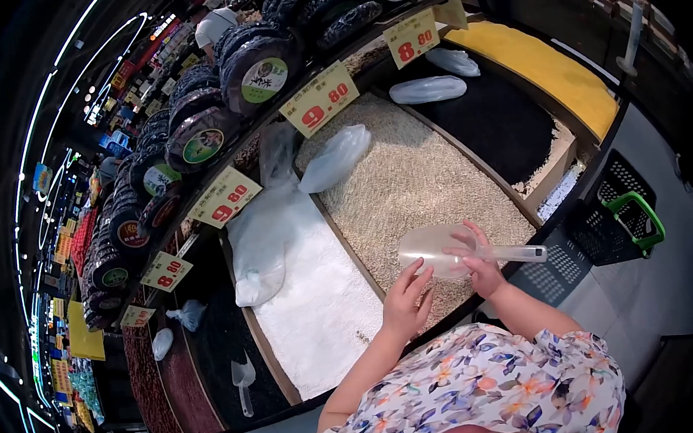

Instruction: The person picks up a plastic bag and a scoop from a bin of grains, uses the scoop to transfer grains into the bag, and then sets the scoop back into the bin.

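Observation:
A clear plastic scoop [433,249] is over the bin of pale beige grain [397,183], its handle pointing right. My right hand [480,267] grips it where the bowl meets the handle, with some fingers showing through the clear plastic. At the bowl's lower left edge is my left hand [407,300], its fingers stretched out and apart, fingertips right at the rim. Left of the grain lies a bin of white grain [318,314] with a large plastic bag [259,249] on it. Another tied bag [337,158] rests at the back of the beige grain.
To the right are bins of black grain [483,126] and yellow grain [539,68]. A second scoop [244,382] lies in the dark bin at left. Price signs [320,101] line the back edge below wrapped round packages [264,75]. A black basket [611,222] with a green handle stands on the floor.

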`<state>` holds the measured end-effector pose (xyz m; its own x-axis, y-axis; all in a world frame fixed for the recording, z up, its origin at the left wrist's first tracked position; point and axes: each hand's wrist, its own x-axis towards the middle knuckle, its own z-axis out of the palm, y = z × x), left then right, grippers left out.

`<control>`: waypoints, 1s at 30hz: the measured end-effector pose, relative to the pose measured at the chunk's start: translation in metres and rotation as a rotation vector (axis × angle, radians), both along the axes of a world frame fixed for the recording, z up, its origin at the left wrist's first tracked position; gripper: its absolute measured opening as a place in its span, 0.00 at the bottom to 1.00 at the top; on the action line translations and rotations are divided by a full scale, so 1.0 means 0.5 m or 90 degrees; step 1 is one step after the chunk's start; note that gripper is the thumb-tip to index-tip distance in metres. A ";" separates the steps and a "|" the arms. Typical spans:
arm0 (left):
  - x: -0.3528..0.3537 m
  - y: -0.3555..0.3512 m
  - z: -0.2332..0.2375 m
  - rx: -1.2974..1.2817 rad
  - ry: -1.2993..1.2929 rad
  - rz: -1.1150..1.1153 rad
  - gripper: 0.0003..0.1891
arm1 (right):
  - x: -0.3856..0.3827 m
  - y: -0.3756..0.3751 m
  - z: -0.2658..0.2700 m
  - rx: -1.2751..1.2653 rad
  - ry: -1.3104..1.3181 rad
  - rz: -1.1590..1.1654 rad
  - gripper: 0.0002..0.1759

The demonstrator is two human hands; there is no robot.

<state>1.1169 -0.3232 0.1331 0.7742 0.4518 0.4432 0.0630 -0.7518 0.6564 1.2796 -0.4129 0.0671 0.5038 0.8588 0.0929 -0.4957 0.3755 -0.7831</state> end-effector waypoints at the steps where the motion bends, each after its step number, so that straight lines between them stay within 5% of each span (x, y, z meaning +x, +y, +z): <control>1: 0.019 0.036 -0.007 0.064 -0.041 0.055 0.22 | 0.029 -0.010 0.011 -0.024 0.006 -0.039 0.50; 3: 0.037 0.137 -0.038 0.003 -0.043 0.169 0.21 | 0.088 -0.027 0.023 -0.054 0.021 -0.076 0.50; 8: 0.056 0.422 -0.068 -0.658 -0.167 0.359 0.23 | 0.226 -0.059 0.013 -0.138 -0.107 -0.242 0.49; 13: 0.094 0.567 -0.090 -0.773 -0.183 0.452 0.31 | 0.278 -0.052 -0.007 -0.190 -0.089 -0.227 0.48; 15: 0.112 0.599 -0.096 -0.917 -0.185 0.493 0.42 | 0.279 -0.025 -0.028 -0.224 -0.132 -0.226 0.48; 21: 0.166 0.659 -0.115 -0.990 -0.113 0.626 0.56 | 0.272 0.099 -0.075 -0.193 -0.139 -0.179 0.50; 30: 0.217 0.711 -0.137 -0.969 -0.059 0.747 0.42 | 0.285 0.185 -0.098 -0.329 -0.362 -0.160 0.49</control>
